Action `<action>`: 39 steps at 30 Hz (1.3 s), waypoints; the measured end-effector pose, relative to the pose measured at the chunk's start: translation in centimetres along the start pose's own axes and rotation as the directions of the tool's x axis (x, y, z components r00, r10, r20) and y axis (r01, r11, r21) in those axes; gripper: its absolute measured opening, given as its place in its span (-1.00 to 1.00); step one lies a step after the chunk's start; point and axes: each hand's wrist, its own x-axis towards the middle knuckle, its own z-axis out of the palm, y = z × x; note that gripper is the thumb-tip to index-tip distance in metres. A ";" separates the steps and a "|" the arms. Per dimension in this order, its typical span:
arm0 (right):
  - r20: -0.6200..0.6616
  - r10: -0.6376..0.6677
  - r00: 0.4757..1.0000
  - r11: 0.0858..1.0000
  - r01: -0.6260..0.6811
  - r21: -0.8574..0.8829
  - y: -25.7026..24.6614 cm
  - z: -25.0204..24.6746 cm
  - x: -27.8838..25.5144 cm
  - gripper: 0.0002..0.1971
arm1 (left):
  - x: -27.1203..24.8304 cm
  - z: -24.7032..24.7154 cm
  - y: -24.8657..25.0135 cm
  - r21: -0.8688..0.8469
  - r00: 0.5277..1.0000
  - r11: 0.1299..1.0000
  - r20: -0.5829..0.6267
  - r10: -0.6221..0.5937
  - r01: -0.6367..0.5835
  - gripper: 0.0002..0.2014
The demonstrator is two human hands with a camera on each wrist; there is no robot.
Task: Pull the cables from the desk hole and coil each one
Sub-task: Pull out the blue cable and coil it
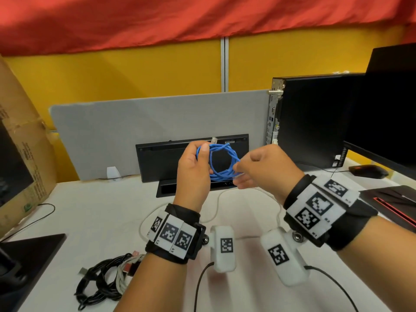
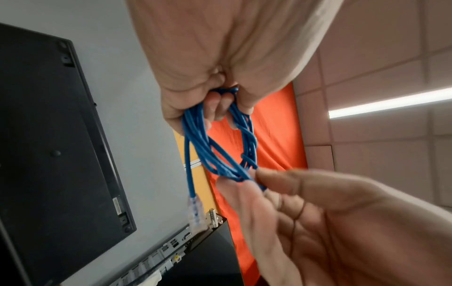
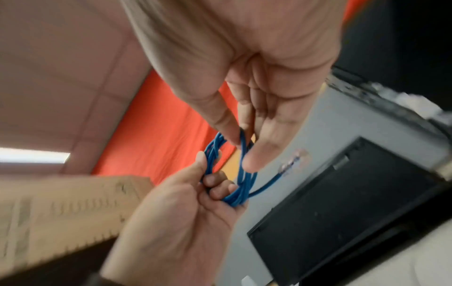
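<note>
Blue cable (image 1: 221, 161), coiled, clear-plugged, in both hands

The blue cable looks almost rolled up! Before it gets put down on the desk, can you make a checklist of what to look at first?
1. Left hand grips the blue cable coil: ok, fingers curl round the loops.
2. Right hand pinches the opposite side of the coil: ok.
3. Loops gathered in one ring: ok, held above the desk.
4. Loose end tucked in: not ok, the clear plug hangs free of the loops.
5. Other end secured: cannot tell, the right hand hides it.
6. Place to set it by the coiled cables: ok, bare white desk lies next to them.
</note>
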 end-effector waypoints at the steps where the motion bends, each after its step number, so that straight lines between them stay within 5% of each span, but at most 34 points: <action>1: 0.038 0.033 0.999 0.991 -0.037 0.127 0.1 0.1 -0.1 -0.83 | 0.1 -0.1 -0.1 -0.005 1.000 1.000 -0.005 -0.008 0.008 -0.77; 4: 0.063 0.055 0.996 0.971 -0.069 0.228 0.4 0.3 -0.2 -0.82 | 0.1 0.1 -0.3 -0.046 0.999 0.998 -0.009 -0.043 0.043 -0.76; 10: -0.017 -0.077 0.997 0.996 0.076 -0.054 0.7 0.1 0.1 -0.74 | -0.1 0.4 0.0 -0.033 0.997 0.997 -0.038 -0.064 0.063 -0.77; 14: -0.008 -0.130 0.991 0.989 0.130 -0.068 0.8 -0.2 0.6 -0.73 | 0.0 0.2 0.2 -0.036 0.994 0.996 -0.063 -0.088 0.086 -0.78; 25: 0.240 -0.109 0.965 0.986 0.136 -0.098 1.1 -1.8 0.5 -0.88 | 0.2 0.0 -0.3 0.054 0.996 0.996 -0.068 -0.062 0.066 -0.79; 32: 0.197 -0.198 0.960 0.783 0.276 -0.558 1.8 -1.0 0.7 -0.73 | -0.6 1.0 0.2 -0.185 0.975 0.958 0.004 -0.222 0.219 -0.79; 36: 0.134 -0.202 0.970 0.796 0.242 -0.555 2.0 -0.5 0.9 -0.72 | -0.9 1.3 0.3 -0.327 0.954 0.899 0.022 -0.300 0.290 -0.79; 39: 0.089 -0.164 0.982 0.893 0.187 -0.411 2.3 -0.2 0.8 -0.74 | -0.7 1.3 0.4 -0.348 0.956 0.900 -0.029 -0.291 0.263 -0.79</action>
